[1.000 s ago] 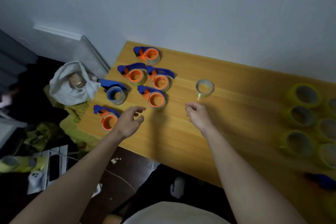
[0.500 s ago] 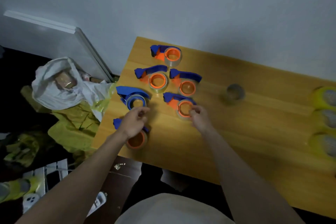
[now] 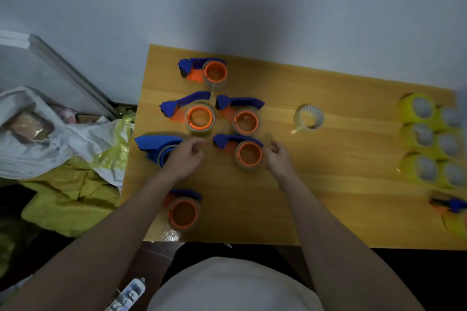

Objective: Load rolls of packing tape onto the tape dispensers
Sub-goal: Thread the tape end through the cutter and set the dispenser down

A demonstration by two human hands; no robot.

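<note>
Several blue-and-orange tape dispensers lie on the left part of the wooden table (image 3: pixel 316 197), each with a clear roll on its orange hub. My right hand (image 3: pixel 278 159) rests with loosely curled fingers against the right side of one loaded dispenser (image 3: pixel 246 151). My left hand (image 3: pixel 185 158) hovers with fingers curled over an all-blue dispenser (image 3: pixel 158 145) at the table's left edge and holds nothing visible. A loose clear roll (image 3: pixel 308 117) stands alone mid-table. Several yellow-wrapped tape rolls (image 3: pixel 420 134) are grouped at the right.
Another loaded dispenser (image 3: pixel 184 211) lies near the front edge under my left forearm. A further dispenser (image 3: pixel 451 206) sits at the far right. Left of the table are a white bag (image 3: pixel 38 134), yellow plastic wrap (image 3: pixel 68 197) and a leaning panel (image 3: pixel 50 65).
Both hands have come forward from the open table to the dispensers. The right one has settled beside the loaded dispenser, the left over the blue one. The camera has swung right.
</note>
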